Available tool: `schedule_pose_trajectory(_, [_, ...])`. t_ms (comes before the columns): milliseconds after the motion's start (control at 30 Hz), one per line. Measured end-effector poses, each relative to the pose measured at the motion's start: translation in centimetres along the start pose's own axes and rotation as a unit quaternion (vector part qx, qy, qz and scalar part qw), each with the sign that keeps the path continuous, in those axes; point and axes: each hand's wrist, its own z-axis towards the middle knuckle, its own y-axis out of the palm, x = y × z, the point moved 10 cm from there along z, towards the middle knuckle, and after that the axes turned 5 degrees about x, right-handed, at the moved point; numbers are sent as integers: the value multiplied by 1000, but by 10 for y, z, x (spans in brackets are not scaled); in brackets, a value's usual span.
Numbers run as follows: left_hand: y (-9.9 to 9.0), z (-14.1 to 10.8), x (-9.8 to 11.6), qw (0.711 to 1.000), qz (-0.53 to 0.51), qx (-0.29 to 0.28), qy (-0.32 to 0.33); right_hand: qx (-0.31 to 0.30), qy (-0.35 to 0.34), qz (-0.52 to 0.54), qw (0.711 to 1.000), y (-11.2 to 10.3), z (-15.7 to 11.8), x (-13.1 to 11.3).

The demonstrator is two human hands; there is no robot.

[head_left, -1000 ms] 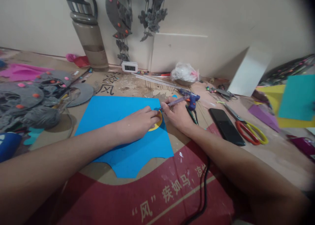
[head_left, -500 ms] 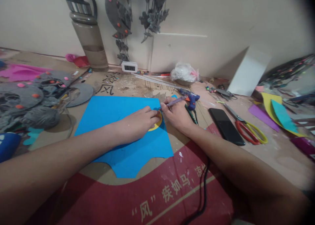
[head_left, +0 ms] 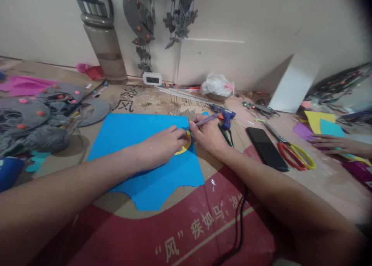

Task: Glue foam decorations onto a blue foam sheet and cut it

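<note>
A blue sheet (head_left: 130, 130), likely felt or craft foam, lies flat with a scalloped cut along its near edge. My left hand (head_left: 162, 145) rests on it, fingers closed together and pressing a yellow curved piece (head_left: 187, 143) down near the sheet's right edge. Most of that yellow piece is hidden under the fingers. In my right hand (head_left: 210, 137) is a pen with a purplish clear barrel (head_left: 207, 120), pinched near its tip. The tip meets the upper edge of the yellow piece, close to my left fingertips.
A blue glue gun (head_left: 226, 118) lies just beyond my right hand. Phone (head_left: 266, 149) and red-and-yellow scissors (head_left: 293, 154) lie to the right. Another person's hand (head_left: 343, 144) rests over coloured sheets there. Grey felt pieces (head_left: 23, 111) crowd the left; a bottle (head_left: 106, 49) stands behind.
Another person's hand has come in from the right edge onto the coloured sheets, and the yellow one has shifted. Both my hands and the pen have hardly moved.
</note>
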Motion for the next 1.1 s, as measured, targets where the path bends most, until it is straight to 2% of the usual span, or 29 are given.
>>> schedule_pose_trajectory(333, [-4,2,-3,999,-45,6,-24,11,-9,15,1000,-3,-1,-3])
schedule_pose_trajectory(1100, [-1,0,-3,999,-40,-5,-20,28,-3,24,999,-3,2,2])
